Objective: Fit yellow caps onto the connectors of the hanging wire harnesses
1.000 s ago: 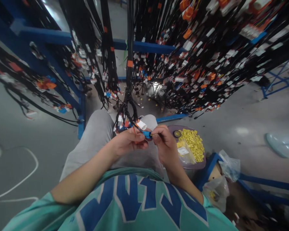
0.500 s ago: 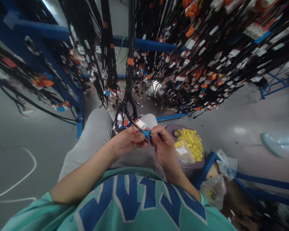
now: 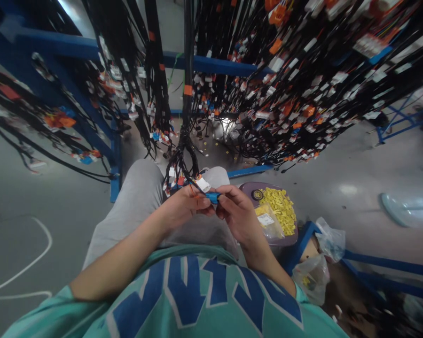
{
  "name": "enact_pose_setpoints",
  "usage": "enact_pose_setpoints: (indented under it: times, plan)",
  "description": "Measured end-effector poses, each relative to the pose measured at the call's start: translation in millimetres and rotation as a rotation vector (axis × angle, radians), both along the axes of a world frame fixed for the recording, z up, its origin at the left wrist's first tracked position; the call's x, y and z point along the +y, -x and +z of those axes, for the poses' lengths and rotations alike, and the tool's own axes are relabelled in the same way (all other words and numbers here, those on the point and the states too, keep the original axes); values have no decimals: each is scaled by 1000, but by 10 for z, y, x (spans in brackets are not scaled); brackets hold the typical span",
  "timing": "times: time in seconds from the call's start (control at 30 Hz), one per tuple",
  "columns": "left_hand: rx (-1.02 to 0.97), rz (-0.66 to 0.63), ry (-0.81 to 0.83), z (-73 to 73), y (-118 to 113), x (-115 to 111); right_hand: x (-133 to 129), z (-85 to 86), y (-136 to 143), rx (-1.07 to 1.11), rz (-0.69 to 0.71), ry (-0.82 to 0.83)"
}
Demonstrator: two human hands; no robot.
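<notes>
Between my two hands is a blue connector [image 3: 212,197] at the end of a black wire harness [image 3: 186,141] that hangs down in front of my knees. My left hand [image 3: 186,205] is closed on the connector's left part. The thumb and fingers of my right hand [image 3: 238,211] pinch at its right end; anything small between those fingertips is hidden. Just above the blue connector a white connector [image 3: 203,184] hangs from the same harness. More red, white and blue connectors dangle left of it, by my left fingers.
Right of my knee, a purple tub [image 3: 246,188] holds many small yellow parts [image 3: 280,206], a clear bag [image 3: 270,223] and a black roll [image 3: 257,195]. Dense harnesses [image 3: 303,94] hang from a blue frame [image 3: 225,65] ahead. Plastic bags [image 3: 312,277] lie by another blue frame at lower right.
My right hand has shifted slightly left against the connector's right end, and the connector looks turned a little. Both hands keep their hold; the whole view has shifted slightly.
</notes>
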State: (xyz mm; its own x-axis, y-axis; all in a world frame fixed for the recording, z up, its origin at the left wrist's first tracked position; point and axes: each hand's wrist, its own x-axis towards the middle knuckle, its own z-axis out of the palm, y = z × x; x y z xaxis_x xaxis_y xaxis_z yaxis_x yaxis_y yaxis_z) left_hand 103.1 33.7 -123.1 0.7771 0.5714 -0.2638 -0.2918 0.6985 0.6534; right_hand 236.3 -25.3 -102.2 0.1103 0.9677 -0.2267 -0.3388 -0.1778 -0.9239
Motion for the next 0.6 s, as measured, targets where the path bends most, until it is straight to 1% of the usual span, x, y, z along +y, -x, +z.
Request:
enact_pose_setpoints:
  times: [0.23, 0.4, 0.5, 0.6]
  plan:
    - [52, 27, -6, -42, -23, -22, 36, 10, -49, 48, 10, 113]
    - [74, 63, -6, -85, -30, -40, 47, -33, -34, 55, -3, 152]
    - [94, 62, -7, -80, -41, -46, 66, -89, -35, 37, -23, 151]
    - [85, 77, 45, -35, -63, -32, 97, -164, -52, -5, -30, 109]
